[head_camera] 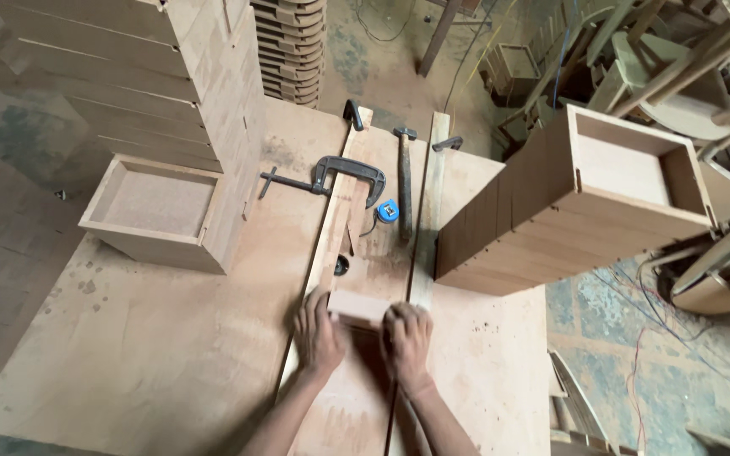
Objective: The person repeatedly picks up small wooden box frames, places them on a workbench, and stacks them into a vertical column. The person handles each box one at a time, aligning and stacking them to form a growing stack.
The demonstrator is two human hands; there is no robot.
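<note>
Both my hands press on a small pale wooden board [358, 306] lying between two long wooden rails [331, 228] on the plywood workbench [154, 355]. My left hand [318, 333] grips the board's left end against the left rail. My right hand [407, 336] holds the board's right end beside the right rail [427, 219]. Fingers of both hands curl over the board's near edge.
A dark C-clamp [341, 176] holds the left rail. A hammer [404, 181] and a blue tape measure [388, 211] lie between the rails. Wooden drawer boxes are stacked at the left [158, 211] and right [585, 198]. Chair parts and cables crowd the floor at right.
</note>
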